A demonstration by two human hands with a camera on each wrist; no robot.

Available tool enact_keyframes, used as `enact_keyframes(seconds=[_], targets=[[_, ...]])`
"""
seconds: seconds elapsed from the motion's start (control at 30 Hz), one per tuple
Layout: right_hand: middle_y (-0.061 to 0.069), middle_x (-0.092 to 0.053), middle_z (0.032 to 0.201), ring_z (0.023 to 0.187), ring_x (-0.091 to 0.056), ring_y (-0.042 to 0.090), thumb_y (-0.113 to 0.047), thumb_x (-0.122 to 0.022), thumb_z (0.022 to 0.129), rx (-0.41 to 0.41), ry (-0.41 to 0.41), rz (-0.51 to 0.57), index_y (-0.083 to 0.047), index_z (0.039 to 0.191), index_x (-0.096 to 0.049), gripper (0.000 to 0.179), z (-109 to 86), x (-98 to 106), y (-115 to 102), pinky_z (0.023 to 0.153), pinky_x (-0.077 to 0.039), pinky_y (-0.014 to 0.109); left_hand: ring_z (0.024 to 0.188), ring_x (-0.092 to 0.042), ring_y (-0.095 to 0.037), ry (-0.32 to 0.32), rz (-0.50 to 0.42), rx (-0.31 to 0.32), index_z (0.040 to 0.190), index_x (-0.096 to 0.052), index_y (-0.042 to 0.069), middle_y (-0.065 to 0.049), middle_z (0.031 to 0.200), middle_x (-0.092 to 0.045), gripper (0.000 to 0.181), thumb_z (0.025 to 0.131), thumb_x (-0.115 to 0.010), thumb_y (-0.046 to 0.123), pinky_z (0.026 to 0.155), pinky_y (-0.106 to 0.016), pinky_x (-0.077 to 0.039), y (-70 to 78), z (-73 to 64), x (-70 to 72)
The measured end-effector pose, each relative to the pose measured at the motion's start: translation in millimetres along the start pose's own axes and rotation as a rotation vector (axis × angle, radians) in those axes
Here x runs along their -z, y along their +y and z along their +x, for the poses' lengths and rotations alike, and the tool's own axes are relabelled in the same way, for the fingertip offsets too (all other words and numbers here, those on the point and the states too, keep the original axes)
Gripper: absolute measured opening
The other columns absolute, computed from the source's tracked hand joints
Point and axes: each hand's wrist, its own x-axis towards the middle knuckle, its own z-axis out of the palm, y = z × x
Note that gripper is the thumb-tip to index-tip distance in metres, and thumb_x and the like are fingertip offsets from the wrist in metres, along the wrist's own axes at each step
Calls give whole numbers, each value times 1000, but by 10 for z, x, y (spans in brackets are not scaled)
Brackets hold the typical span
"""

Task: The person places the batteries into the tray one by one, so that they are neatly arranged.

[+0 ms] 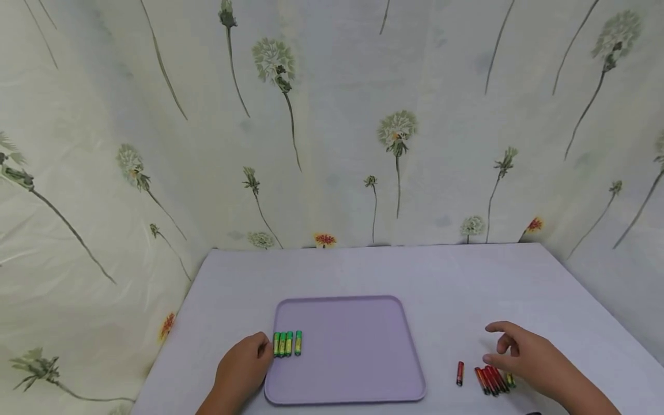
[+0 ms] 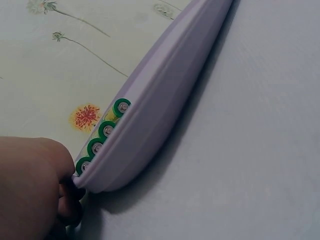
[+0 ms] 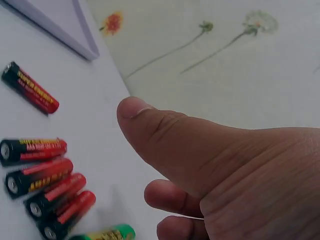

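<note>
Left hand [image 1: 245, 364] pinched a tray [image 1: 358, 357] bearing four green batteries [image 1: 282, 344]; right hand [image 1: 534, 354], empty grip parted, hovered near five red batteries [image 3: 40, 176], one green [image 3: 107, 234].

And here in front of me, pale sheeting [image 1: 337, 75] printed with dandelions fills the upper frame and both sides, red-orange flowers [image 1: 325, 240] low down; my whitish tabletop [image 1: 363, 271] spreads across the lower centre, softly lit!
</note>
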Motion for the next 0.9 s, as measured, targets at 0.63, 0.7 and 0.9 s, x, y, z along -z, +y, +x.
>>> enact_keyframes(seconds=[0.63, 0.7, 0.9], targets=[[-1, -55, 94, 79, -47, -1, -43, -82, 88, 82, -4, 79, -5, 145, -52, 76, -178, -128, 674, 68, -40, 23, 65, -49, -13, -7, 5, 5, 83, -61, 22, 6, 71, -54, 19, 100, -63, 29, 59, -33, -37, 34, -8, 23], [0, -54, 95, 79, -47, 0, -43, -85, 85, 80, -21, 92, -5, 146, -52, 79, -170, -147, 688, 68, -40, 23, 65, -49, -13, -8, 6, 8, 83, -61, 22, 6, 71, -55, 19, 100, -63, 29, 59, -33, -37, 38, -16, 31], [1, -54, 97, 80, -48, 5, -47, -88, 80, 5, -72, 92, -8, 148, -52, 86, -148, -170, 647, 66, -40, 25, 65, -49, -13, -6, 11, 6, 83, -62, 21, 6, 71, -54, 19, 100, -63, 28, 59, -33, -37, 44, -25, 40]])
